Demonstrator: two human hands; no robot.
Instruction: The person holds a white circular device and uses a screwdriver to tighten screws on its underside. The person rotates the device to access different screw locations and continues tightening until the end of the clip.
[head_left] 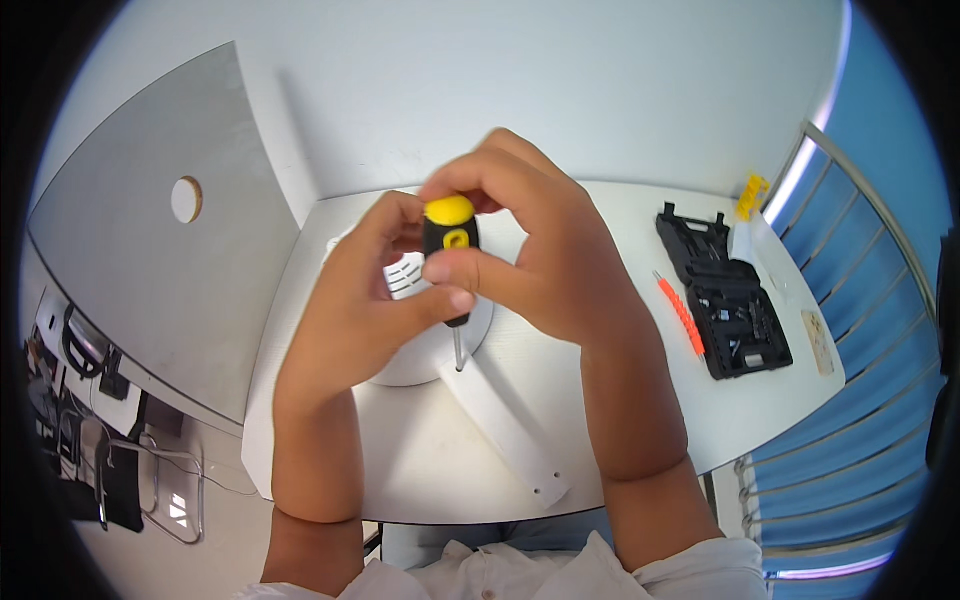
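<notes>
Both hands grip a yellow-and-black screwdriver (452, 262) upright near the tabletop's (640, 400) middle: the left hand (365, 300) pinches its handle, and the right hand (540, 250) closes over its cap. Its tip touches a white bracket (505, 425) beside a white round device (420, 340).

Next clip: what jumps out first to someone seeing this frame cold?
Both hands meet at centre frame around a stubby yellow-and-black screwdriver: the left hand grips its black handle, the right hand closes over the yellow cap. Its tip stands on a white flat arm jutting from a round white device on the white table. To the right lies an open black tool case beside an orange bit strip.
</notes>
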